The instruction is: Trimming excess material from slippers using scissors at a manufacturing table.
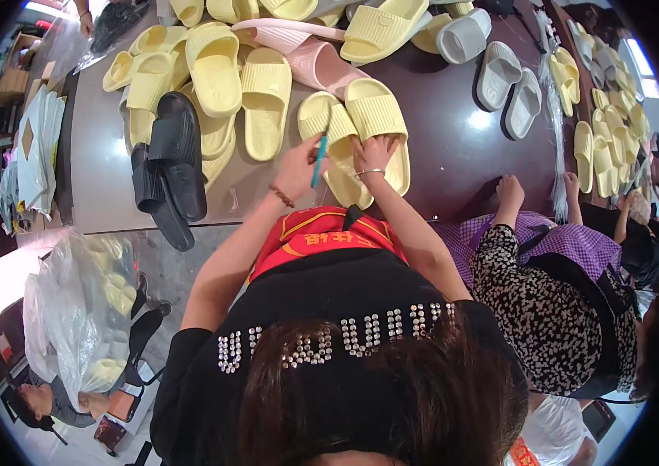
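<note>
A pair of pale yellow slide sandals (372,116) lies on the dark table (454,147) right in front of me. My left hand (298,167) holds a thin teal tool (319,159) upright over the left sandal of the pair. My right hand (374,151), with a bracelet at the wrist, presses down on the near end of the right sandal. Both forearms reach up from my black studded top.
Many yellow sandals (213,70) are piled at the back left, with black ones (170,167) at the left edge and pink (314,58) and grey ones (500,74) behind. A person in a patterned top (547,295) stands at my right. A plastic bag of sandals (85,311) sits on the floor at left.
</note>
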Available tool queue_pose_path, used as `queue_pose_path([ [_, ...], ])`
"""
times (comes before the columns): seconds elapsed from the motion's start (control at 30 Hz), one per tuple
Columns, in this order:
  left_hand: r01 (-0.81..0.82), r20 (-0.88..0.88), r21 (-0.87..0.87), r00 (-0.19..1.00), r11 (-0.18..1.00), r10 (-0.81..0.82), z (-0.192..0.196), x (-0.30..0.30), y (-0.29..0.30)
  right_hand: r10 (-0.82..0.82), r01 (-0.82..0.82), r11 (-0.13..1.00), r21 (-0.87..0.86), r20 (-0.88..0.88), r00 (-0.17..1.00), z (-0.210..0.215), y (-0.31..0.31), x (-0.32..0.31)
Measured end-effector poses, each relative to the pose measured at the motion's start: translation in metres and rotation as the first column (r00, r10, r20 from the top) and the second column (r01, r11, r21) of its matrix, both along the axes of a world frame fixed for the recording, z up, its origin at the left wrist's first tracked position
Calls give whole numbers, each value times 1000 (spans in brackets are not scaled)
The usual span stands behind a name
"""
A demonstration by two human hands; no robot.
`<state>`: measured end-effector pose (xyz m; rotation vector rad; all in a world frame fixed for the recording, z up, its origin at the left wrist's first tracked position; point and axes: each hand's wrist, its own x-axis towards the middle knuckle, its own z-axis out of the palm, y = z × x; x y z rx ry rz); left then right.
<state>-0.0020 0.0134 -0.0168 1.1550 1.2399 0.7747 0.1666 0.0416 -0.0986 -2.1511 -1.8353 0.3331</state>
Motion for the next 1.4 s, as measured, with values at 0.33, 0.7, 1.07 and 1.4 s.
queue_pose_path([
  [0.33,329,-319,137,908,934,-272,-6,36,7,85,-73,994,-86,143,986,11,0,-3],
  [0.7,594,-610,460,752,660,-251,-12,1,-9,323,-311,914,260,-1,946,4,-4,9],
  [1.07,676,188,-311,733,668,-654,-4,-5,74,217,-232,969,80,166,962,-8,0,0],
  [1.4,732,68,-369,635,572,-769,9,16,116,216,-218,974,63,35,976,-5,2,6],
])
